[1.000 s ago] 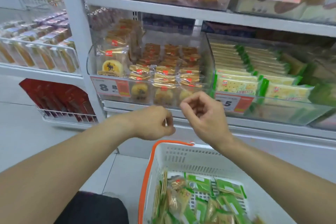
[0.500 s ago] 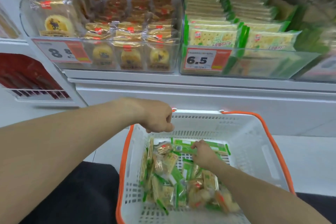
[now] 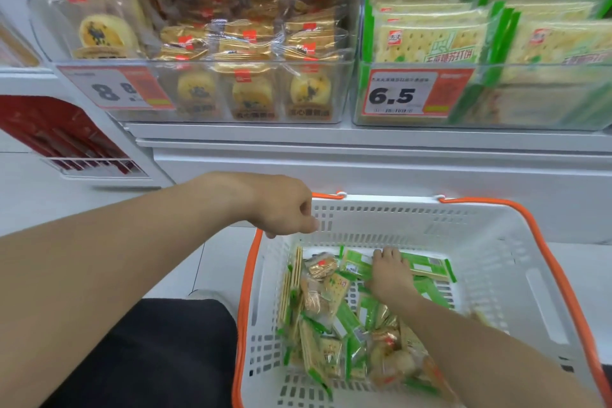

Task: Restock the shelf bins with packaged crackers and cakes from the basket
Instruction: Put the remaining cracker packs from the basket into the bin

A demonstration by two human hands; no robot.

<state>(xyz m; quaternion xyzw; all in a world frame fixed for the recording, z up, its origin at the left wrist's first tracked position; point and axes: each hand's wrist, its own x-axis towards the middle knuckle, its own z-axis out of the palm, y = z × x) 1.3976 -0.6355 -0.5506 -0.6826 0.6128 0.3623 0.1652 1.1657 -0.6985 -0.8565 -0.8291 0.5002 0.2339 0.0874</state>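
Note:
A white basket with orange handles (image 3: 496,209) stands on the floor below the shelf and holds several green cracker packs and gold cake packs (image 3: 319,268). My right hand (image 3: 390,275) is down inside it, fingers lying on a green cracker pack (image 3: 427,267) at the far side. My left hand (image 3: 284,209) hovers by the basket's far left corner in a loose fist, with nothing visible in it. On the shelf above, a clear cake bin (image 3: 251,116) sits left of a clear bin of green cracker packs (image 3: 530,119).
Price tags reading 8.8 (image 3: 116,89) and 6.5 (image 3: 397,96) hang on the bin fronts. A white shelf base (image 3: 364,159) runs right behind the basket. Red packs in a wire rack (image 3: 66,136) sit low at the left. My dark trouser leg (image 3: 149,351) is beside the basket.
My view dropped from the shelf to the basket. My right hand went from in front of the cake bin down into the basket onto the green packs; my left hand lowered to the basket's corner.

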